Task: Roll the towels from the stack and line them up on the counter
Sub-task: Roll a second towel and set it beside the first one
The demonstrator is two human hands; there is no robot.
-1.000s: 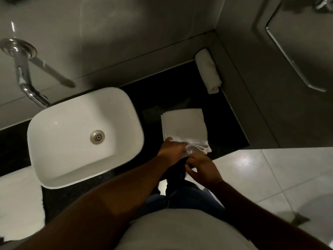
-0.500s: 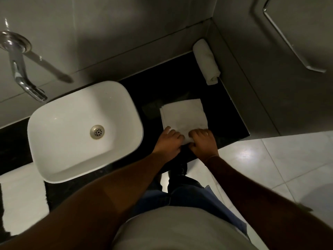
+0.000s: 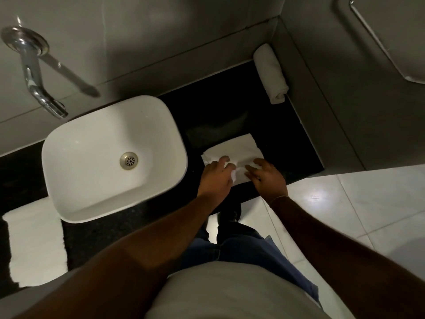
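Towel rolling, second piece under way

Item 1: rolled towel (image 3: pixel 271 73), finished, lying on the black counter (image 3: pixel 220 107) in the far right corner against the wall
Item 2: flat towel (image 3: pixel 234 149), on the counter just right of the basin (image 3: pixel 76 143), its near edge bunched into the start of a roll; far part flat
Item 3: white stack (image 3: pixel 34 245), left of the basin, apparently awaiting rolling
Left hand (image 3: pixel 217 174) and right hand (image 3: pixel 264 174): palms down, side by side, fingers curled over and gripping the towel's near fold, forearms reaching forward
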